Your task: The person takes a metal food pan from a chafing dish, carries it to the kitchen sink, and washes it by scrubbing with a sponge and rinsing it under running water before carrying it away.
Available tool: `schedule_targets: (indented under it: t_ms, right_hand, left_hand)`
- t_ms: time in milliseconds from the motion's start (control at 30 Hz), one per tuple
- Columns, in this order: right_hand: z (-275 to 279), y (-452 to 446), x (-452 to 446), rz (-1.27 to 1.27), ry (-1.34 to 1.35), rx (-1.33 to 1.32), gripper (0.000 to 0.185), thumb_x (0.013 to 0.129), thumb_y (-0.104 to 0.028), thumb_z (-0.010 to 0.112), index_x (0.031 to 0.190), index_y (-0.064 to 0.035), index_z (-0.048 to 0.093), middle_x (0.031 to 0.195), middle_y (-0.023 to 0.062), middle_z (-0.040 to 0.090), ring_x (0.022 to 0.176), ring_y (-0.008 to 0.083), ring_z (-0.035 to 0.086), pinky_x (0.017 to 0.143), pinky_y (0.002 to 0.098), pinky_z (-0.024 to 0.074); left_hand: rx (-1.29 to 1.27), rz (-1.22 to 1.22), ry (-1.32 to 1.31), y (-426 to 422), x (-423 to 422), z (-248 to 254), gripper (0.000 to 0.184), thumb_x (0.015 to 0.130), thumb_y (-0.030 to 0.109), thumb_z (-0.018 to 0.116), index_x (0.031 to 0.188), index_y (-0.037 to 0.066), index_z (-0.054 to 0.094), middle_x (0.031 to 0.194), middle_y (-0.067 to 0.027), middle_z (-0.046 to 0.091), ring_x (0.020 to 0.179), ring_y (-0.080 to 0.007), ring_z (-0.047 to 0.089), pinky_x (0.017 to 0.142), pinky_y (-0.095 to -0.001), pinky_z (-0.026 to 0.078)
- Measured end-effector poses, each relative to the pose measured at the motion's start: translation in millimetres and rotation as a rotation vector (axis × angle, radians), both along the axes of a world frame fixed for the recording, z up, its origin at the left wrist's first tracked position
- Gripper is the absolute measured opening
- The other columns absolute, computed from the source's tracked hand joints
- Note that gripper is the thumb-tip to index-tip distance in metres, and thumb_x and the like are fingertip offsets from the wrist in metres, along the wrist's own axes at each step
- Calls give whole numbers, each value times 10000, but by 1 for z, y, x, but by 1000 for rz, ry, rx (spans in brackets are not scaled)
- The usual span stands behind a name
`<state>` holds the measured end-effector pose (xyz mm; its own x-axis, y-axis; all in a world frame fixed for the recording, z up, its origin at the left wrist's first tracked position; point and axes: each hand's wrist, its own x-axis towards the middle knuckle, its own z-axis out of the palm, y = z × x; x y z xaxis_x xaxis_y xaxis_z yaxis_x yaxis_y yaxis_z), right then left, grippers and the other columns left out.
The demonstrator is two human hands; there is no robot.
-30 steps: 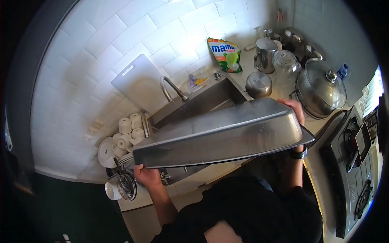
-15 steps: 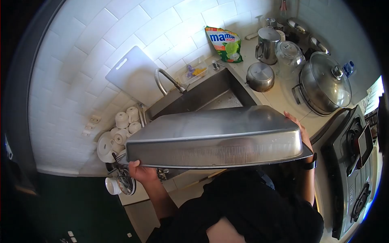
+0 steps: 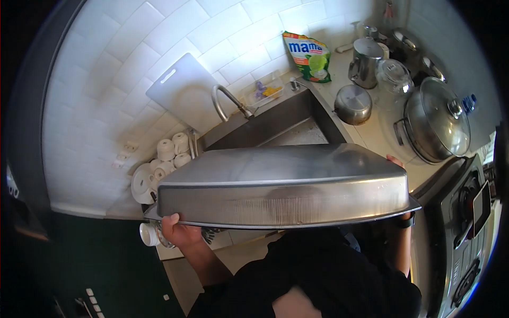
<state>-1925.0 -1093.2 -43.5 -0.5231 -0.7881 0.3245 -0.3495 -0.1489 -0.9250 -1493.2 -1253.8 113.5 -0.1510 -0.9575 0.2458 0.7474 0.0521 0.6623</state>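
Note:
A large, deep metal pan point(image 3: 286, 201) is held bottom up between my hands, in front of the sink point(image 3: 297, 130), and hides the sink's near part. My left hand point(image 3: 182, 231) grips the rim at the pan's left corner, thumb on the metal. At the opposite end my right hand point(image 3: 396, 162) holds the pan; only some fingertips show over the edge, and the rest is hidden behind the metal. The curved faucet point(image 3: 225, 100) stands behind the sink.
White cups point(image 3: 166, 150) are stacked left of the sink by a cutting board point(image 3: 185, 93). A green detergent pouch point(image 3: 309, 57), small pot point(image 3: 353, 104), metal pitcher point(image 3: 366, 63) and lidded pot point(image 3: 437, 119) stand behind. The stove point(image 3: 456, 238) is at right.
The pan has come lower and closer to level, with its right end dropped. More of the sink basin shows behind it. Both hands have kept their hold, and the view has shifted slightly.

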Motion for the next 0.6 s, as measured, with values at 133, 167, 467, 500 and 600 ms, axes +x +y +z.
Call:
schedule_targets:
  t_ms: [133,167,467,500,600]
  right_hand:
    - [10,-13,8,8,-717,-114,204,827,-220,507,990,-108,561,836,-5,548,743,71,516,655,206,433]
    - [14,-18,12,7,-693,-154,211,821,-227,510,985,-105,562,832,1,556,742,78,523,648,211,438]
    - [-44,-79,7,310,-1126,-135,279,829,-140,453,1074,-14,501,1081,128,543,823,121,556,701,204,437]
    - [-42,-86,5,371,-1015,-155,275,827,-135,462,1068,-10,503,1039,116,553,815,118,555,699,204,438]
    - [-19,-102,10,439,-593,-95,311,818,-119,489,1103,4,468,976,78,542,857,110,526,753,211,416]
  left_hand:
    - [-115,71,24,12,6,21,570,783,414,400,1148,-23,428,1142,-143,476,1055,-300,450,912,-438,339]
    - [-139,79,-3,12,6,25,629,804,508,388,1158,-10,427,1155,-132,469,1063,-297,441,914,-440,333]
    - [0,-132,18,-16,88,10,588,752,422,441,1166,5,449,1197,-163,456,1078,-310,438,919,-435,329]
    - [-21,-174,28,-10,84,13,583,736,389,456,1168,-2,448,1196,-175,456,1081,-317,438,922,-438,326]
    - [57,-332,32,13,65,37,636,704,380,470,1195,-20,415,1221,-203,423,1103,-336,419,940,-453,301]
